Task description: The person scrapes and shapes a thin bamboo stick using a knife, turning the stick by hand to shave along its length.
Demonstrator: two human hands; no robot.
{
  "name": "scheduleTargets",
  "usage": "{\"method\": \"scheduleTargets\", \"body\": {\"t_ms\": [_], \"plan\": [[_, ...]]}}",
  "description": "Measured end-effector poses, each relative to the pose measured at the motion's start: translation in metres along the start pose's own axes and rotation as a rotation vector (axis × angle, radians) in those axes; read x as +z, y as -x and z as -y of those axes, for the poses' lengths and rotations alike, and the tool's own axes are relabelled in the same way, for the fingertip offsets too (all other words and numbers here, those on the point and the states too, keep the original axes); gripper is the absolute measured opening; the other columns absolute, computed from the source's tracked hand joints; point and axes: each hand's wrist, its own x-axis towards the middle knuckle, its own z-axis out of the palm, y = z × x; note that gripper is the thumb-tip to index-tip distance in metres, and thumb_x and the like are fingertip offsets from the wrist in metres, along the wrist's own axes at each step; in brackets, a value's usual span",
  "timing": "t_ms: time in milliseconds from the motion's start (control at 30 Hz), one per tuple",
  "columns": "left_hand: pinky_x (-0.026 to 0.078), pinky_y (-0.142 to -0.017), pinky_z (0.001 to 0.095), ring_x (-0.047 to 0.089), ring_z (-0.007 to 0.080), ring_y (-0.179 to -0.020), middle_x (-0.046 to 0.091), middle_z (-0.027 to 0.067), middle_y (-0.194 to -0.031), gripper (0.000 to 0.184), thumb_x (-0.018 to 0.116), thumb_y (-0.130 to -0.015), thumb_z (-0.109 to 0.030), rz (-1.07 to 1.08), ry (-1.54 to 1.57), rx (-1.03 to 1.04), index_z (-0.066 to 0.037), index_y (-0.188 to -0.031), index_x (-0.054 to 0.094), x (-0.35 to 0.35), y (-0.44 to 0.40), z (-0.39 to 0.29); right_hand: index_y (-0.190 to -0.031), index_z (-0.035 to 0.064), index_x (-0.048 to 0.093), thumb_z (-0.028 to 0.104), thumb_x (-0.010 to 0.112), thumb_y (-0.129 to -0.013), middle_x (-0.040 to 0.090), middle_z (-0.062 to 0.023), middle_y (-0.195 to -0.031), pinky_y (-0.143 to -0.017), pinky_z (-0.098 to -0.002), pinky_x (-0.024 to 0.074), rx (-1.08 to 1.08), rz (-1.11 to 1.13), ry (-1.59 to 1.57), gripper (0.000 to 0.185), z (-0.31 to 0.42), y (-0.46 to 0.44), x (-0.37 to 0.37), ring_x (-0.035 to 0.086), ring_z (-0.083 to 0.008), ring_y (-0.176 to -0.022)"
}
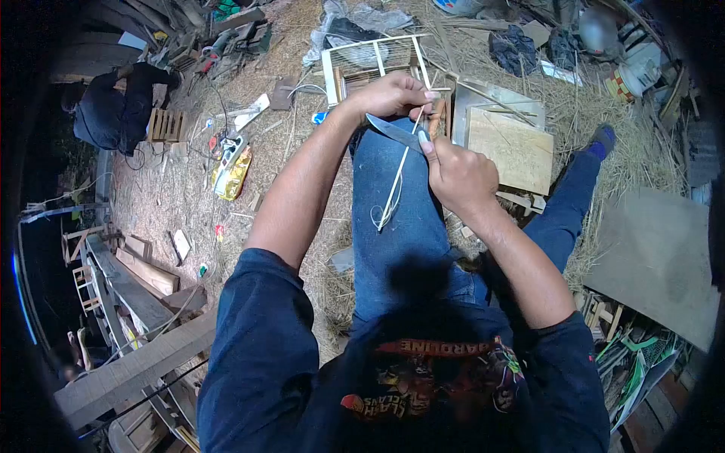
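Note:
My right hand (462, 174) is closed around a knife, its thumb at the base of the blade. The knife blade (393, 133) points up and left, lying across a thin pale strip of wood or bamboo (400, 170). My left hand (393, 94) pinches the upper end of this strip between thumb and fingers. Below the blade the strip slants over my left thigh, with fine curled shavings (385, 219) at its lower end. Just beyond my left hand stands a small wooden cage-like frame (330, 75) with thin bars, partly hidden by the hand.
A wooden board (513, 155) lies right of my knee with thin sticks (506, 106) behind it. To the left is a yellow foil bag (234, 177). Another person (117, 106) sits at far left. A grey panel (657, 257) lies at right; straw and shavings cover the ground.

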Motion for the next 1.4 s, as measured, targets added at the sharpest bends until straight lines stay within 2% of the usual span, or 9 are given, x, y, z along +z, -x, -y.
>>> {"method": "scheduleTargets", "body": {"t_ms": [200,267,500,567,800,1067,1400], "plan": [[0.031,-0.05,0.0204,0.043,0.0031,-0.052,0.058,-0.0052,-0.063,0.027,0.064,-0.095,-0.029,0.021,-0.02,-0.016,-0.005,-0.083,0.068,-0.005,-0.003,0.002,-0.078,0.0094,0.061,0.033,0.055,-0.096,0.062,-0.0148,-0.056,-0.045,-0.0473,0.0507,0.043,0.01,0.012,0.03,0.008,-0.001,0.004,0.066,-0.0346,-0.052],[0.031,-0.049,0.0205,0.043,0.0031,-0.052,0.057,-0.0053,-0.062,0.027,0.064,-0.095,-0.028,0.021,-0.007,-0.012,-0.005,-0.083,0.068,-0.002,0.0,0.0,-0.081,0.0086,0.058,0.036,0.047,-0.101,0.063,-0.0163,-0.06,-0.048,-0.0518,0.0487,0.058,0.046,0.002,0.035,0.01,-0.003,0.004,0.064,-0.039,-0.054],[0.03,-0.049,0.021,0.043,0.0038,-0.052,0.056,-0.005,-0.062,0.027,0.062,-0.096,-0.027,0.033,-0.02,0.013,-0.004,-0.082,0.068,-0.004,0.001,0.002,-0.081,0.0082,0.057,0.037,0.046,-0.102,0.062,-0.0166,-0.059,-0.048,-0.0527,0.0488,0.069,0.032,-0.005,0.037,0.014,0.001,0.009,0.064,-0.0393,-0.054],[0.03,-0.049,0.0209,0.042,0.0038,-0.051,0.056,-0.005,-0.062,0.028,0.062,-0.096,-0.027,0.042,-0.034,0.031,-0.004,-0.082,0.067,-0.007,-0.001,0.004,-0.08,0.0085,0.058,0.034,0.051,-0.098,0.063,-0.0159,-0.058,-0.047,-0.0499,0.0505,0.063,0.06,0.011,0.032,0.016,0.002,0.008,0.066,-0.037,-0.054],[0.029,-0.048,0.0207,0.042,0.0035,-0.05,0.056,-0.0047,-0.062,0.028,0.065,-0.095,-0.029,-0.005,-0.034,-0.009,-0.004,-0.082,0.068,-0.008,-0.002,0.009,-0.08,0.0079,0.058,0.035,0.051,-0.099,0.064,-0.017,-0.06,-0.049,-0.0505,0.0509,0.071,0.029,-0.041,0.033,0.012,0.002,0.003,0.066,-0.038,-0.055],[0.031,-0.048,0.0199,0.045,0.0033,-0.051,0.057,-0.0048,-0.062,0.026,0.065,-0.095,-0.029,0.001,-0.009,0.016,-0.005,-0.084,0.068,-0.008,-0.002,0.009,-0.078,0.0086,0.059,0.032,0.054,-0.097,0.063,-0.016,-0.057,-0.046,-0.049,0.0504,0.045,0.006,-0.005,0.031,0.013,-0.001,0.001,0.066,-0.0361,-0.053],[0.029,-0.045,0.0202,0.042,0.0031,-0.048,0.057,-0.005,-0.062,0.026,0.065,-0.095,-0.028,-0.028,-0.007,-0.032,-0.006,-0.082,0.067,-0.005,0.002,0.004,-0.082,0.0077,0.059,0.033,0.051,-0.099,0.063,-0.0165,-0.059,-0.047,-0.0498,0.0509,0.071,0.041,-0.003,0.032,0.013,0.003,0.008,0.066,-0.0367,-0.054]]}}
